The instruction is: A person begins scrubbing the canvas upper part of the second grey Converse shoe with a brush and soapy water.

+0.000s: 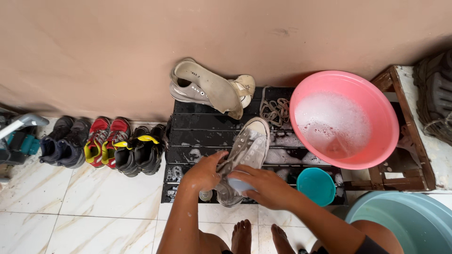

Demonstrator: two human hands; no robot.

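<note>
A round pink plastic basin [376,155] of suds sits right of the black slatted mat [197,129]. On the mat lies the grey canvas high-top sneaker [247,150], toe pointing away (long axis up-right). The left hand [203,171] grips its ankle opening; the right hand [263,186] closes over a pale blue brush [240,185], touching it.

A black slatted mat [197,127] is laid on the pale marble-tiled floor [70,207]. On it, a pair of grey sneakers [207,89], loose laces [275,110], a pink basin [343,120] and a teal cup [316,186] are set. Left of the mat, three pairs of shoes [106,143] are lined up.
</note>
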